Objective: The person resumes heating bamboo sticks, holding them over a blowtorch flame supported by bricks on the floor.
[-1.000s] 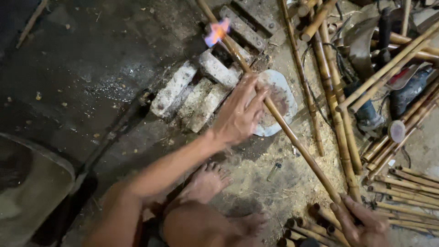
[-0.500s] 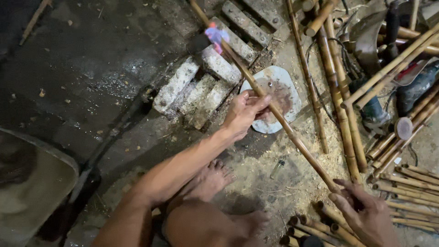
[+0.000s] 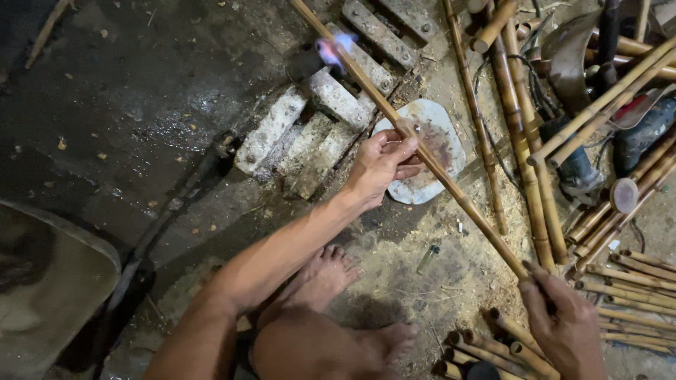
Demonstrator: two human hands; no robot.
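Observation:
A long thin bamboo pole (image 3: 394, 119) runs diagonally from the top centre down to the lower right. My left hand (image 3: 380, 165) grips it near its middle, above a flat white plate (image 3: 440, 134) on the ground. My right hand (image 3: 563, 324) holds the pole's lower end. A small blue-pink flame (image 3: 332, 48) burns right against the pole's upper part, over a row of grey metal bars (image 3: 310, 134). My bare feet (image 3: 331, 278) rest on the dusty ground below the pole.
Many bamboo poles (image 3: 524, 148) lie spread at the right, with cut bamboo ends (image 3: 486, 341) at the bottom. A lighter (image 3: 427, 259) lies in the sawdust. A power tool (image 3: 644, 130) and dark hose (image 3: 169, 211) lie about. A grey basin (image 3: 49, 281) sits at the left.
My left hand has gone from lying flat over the pole to gripping it, and slid down along it. The flame has turned from orange to blue-pink.

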